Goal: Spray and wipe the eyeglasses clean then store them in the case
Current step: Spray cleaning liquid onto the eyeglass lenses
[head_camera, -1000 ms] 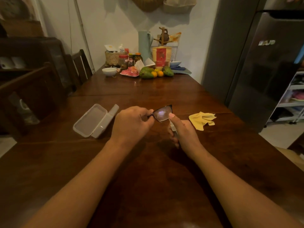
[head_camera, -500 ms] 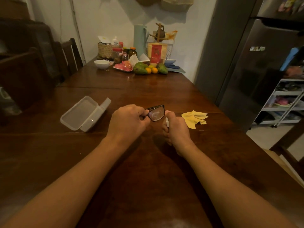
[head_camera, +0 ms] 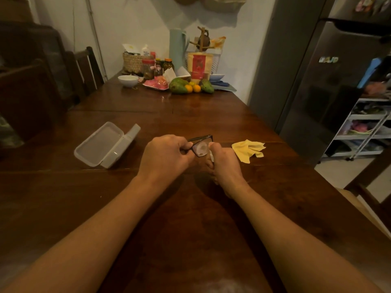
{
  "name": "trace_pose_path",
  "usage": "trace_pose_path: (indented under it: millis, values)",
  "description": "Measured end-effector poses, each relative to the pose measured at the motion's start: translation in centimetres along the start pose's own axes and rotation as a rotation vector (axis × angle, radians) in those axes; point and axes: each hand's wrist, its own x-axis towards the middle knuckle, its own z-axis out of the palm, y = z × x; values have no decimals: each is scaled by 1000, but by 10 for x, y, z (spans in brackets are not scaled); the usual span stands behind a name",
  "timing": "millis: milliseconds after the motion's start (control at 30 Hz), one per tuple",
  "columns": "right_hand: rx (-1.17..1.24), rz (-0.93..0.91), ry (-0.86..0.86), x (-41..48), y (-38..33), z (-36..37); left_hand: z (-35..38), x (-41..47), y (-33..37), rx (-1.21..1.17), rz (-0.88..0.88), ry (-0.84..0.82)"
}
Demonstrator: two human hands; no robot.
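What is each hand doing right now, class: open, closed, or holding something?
Left hand: closed on the black-framed eyeglasses.
Right hand: closed around a small white spray bottle, mostly hidden by the fingers.

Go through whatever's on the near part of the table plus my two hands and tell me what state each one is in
eyeglasses: held above the table, visible lens looks misted
left hand: closed on the eyeglasses frame
right hand: closed around a small spray bottle, mostly hidden
case: open, lying on the table, nothing inside
yellow cloth: crumpled on the table, untouched
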Motion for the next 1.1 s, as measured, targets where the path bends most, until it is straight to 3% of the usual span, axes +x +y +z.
trace_pose_path:
  millis: [300,467,667,833,1100]
  values:
    - [21,-18,30,3,2,0,0,1,1,-108,-116,-6]
    - [100,30,59,5,4,-5,0,5,-2,-238,-267,-75]
    - [124,-11,-62,3,6,-10,-3,12,-8,-381,-381,-157]
    - [117,-103,-203,-2,5,-5,-6,15,-9,-570,-475,-138]
    - [41,-123,-287,-7,2,11,-7,15,-4,-835,-610,-114]
